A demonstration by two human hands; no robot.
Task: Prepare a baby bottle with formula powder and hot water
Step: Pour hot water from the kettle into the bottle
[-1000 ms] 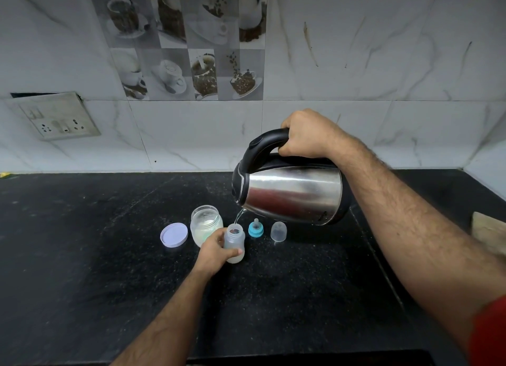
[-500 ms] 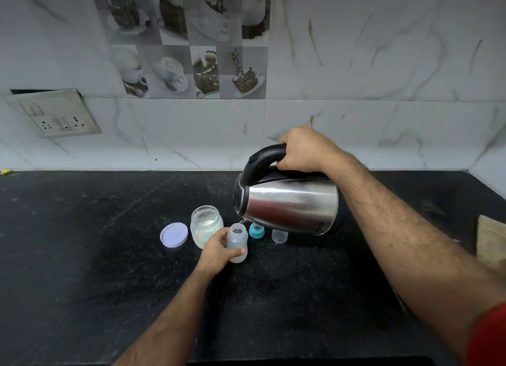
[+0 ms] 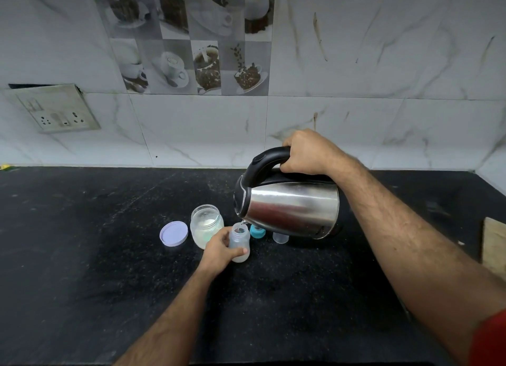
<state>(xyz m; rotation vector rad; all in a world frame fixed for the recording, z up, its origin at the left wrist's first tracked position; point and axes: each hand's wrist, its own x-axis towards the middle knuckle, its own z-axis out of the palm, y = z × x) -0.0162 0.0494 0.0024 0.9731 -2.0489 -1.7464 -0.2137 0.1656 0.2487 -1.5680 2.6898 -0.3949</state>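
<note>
Right hand [image 3: 306, 153] wrapped tight around the black plastic handle of the stainless steel electric kettle [image 3: 290, 208], kettle tipped nearly onto its side, spout pointing to 9 o'clock and down. Spout lip sits right at the open mouth of the small translucent plastic baby bottle [image 3: 240, 241]; a thin bit of water shows at the mouth.

Left hand [image 3: 220, 249] grips the bottle from its 9 o'clock side, fingers curled round the body, thumb across the lower front. Bottle stands upright on the black speckled stone table [image 3: 109, 256], near table centre, pale liquid in the bottom.

Clear glass jar of white formula powder [image 3: 206, 224], open, just beside the bottle at 10 o'clock, touching or almost touching the left hand, cannot tell which. Lavender round jar lid [image 3: 174, 233] lies flat at 9 o'clock of the jar, slightly apart from it.

Teal bottle collar with teat [image 3: 257, 231] stands at 2 o'clock of the bottle, partly under the kettle. Clear plastic bottle cap [image 3: 280, 237] stands at 3 o'clock of the collar, top hidden by the kettle body.

Grey switch and socket plate [image 3: 56, 109] on the marble wall tiles at far 10 o'clock. Red sleeve [image 3: 490, 341] on the right arm at 4 o'clock frame edge.
</note>
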